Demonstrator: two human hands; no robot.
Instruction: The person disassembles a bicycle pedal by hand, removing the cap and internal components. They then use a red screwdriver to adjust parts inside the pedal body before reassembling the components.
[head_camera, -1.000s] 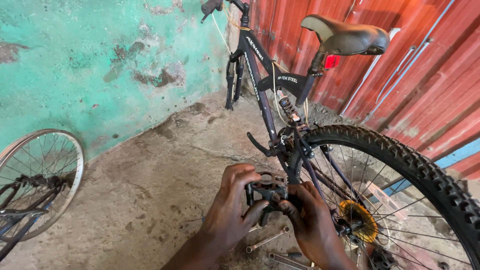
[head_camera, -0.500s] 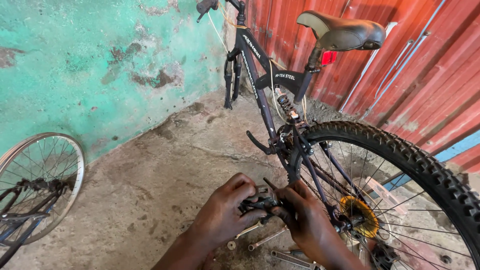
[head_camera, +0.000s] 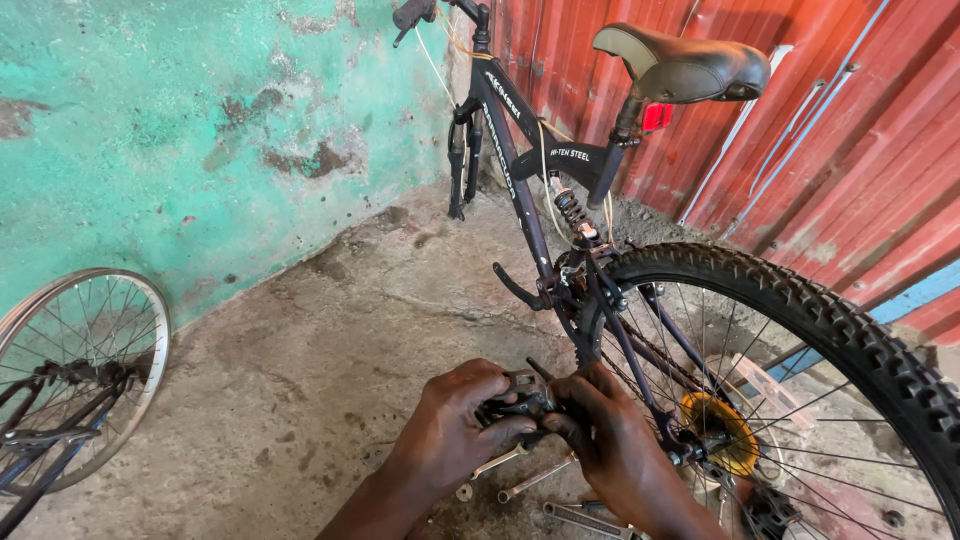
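Closest to my camera, low in the frame, I see both hands closed around a black bicycle pedal (head_camera: 518, 398). My left hand (head_camera: 450, 435) wraps its fingers over the pedal's near end, thumb pressed along the side, while my right hand (head_camera: 612, 440) clamps the other end, where the pedal meets the crank. Its body looks dark, boxy and toothed at the edges, grimy, and mostly covered by my fingers, so I cannot make out its full outline. It sits just in front of the rear wheel, low by the frame's bottom. Under my hands, on the concrete floor (head_camera: 330, 340), lie a couple of wrenches (head_camera: 535, 478), their metal dull and scuffed, one angled toward the pedal and another near the bottom edge. Just beyond my right hand I see the yellow-orange gear cluster (head_camera: 722, 436) at the hub of the rear wheel (head_camera: 800, 400), which has a knobby black tyre and thin spokes. Rising behind it is the dark bike frame (head_camera: 520, 160), with a coil spring shock (head_camera: 570, 212), a red reflector and a black saddle (head_camera: 680, 65) up top. Off to my left, a second spoked wheel (head_camera: 75, 370) leans beside the peeling turquoise wall (head_camera: 200, 120). Farthest back on the right stands a red corrugated metal wall (head_camera: 850, 130).
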